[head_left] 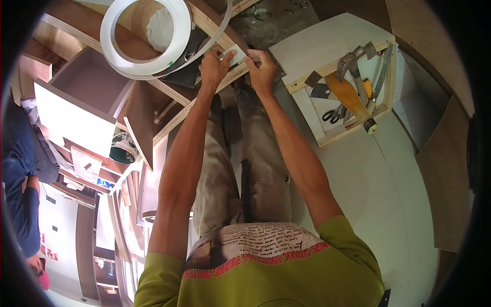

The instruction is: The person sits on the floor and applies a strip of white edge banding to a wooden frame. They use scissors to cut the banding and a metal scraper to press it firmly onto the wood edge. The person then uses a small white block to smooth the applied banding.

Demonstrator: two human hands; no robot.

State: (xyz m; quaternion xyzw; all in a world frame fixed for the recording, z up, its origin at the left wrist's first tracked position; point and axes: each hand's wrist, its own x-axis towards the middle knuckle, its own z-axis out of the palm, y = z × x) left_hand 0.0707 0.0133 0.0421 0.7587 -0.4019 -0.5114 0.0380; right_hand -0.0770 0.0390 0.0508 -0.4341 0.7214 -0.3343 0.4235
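At the top centre, both my hands work at the corner of a plywood frame (179,97). A short white piece (236,54), which looks like edge banding, lies between them along the wood. My left hand (215,67) is closed on its left end, the thumb stretched along it. My right hand (261,70) pinches at its right end, by the corner; the fingertips are partly hidden. Left of my hands, a large roll of white edge banding (113,38) rests on the frame. Its loose outer turn curves past my left hand; whether it joins the short piece is unclear.
To the right, an open wooden box (307,134) holds a hammer (349,64), scissors (333,114), an amber bottle (348,94) and other tools. A grey-lined drawer box (76,97) and a bucket (123,148) are at left. Another person (20,153) is at the far left edge.
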